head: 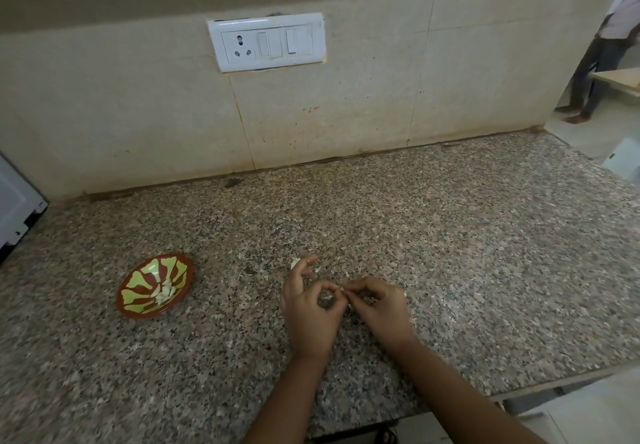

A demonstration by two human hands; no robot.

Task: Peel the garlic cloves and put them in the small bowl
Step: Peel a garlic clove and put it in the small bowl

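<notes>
Left hand (311, 300) and right hand (372, 301) pinch same garlic clove (341, 290) above granite surface (450, 235). We judge: slippery clove may pop out, miss small bowl (133, 300) well apart at left.

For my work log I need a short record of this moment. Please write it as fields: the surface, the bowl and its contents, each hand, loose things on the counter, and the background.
surface: speckled granite counter
bowl: small red and green bowl, on the counter to the left of the hands
bowl contents: several peeled garlic cloves
left hand: fingertip grip on a small garlic clove
right hand: pinches the same clove
loose things: pale peel scraps beyond the left hand
background: switch panel on the wall
</notes>
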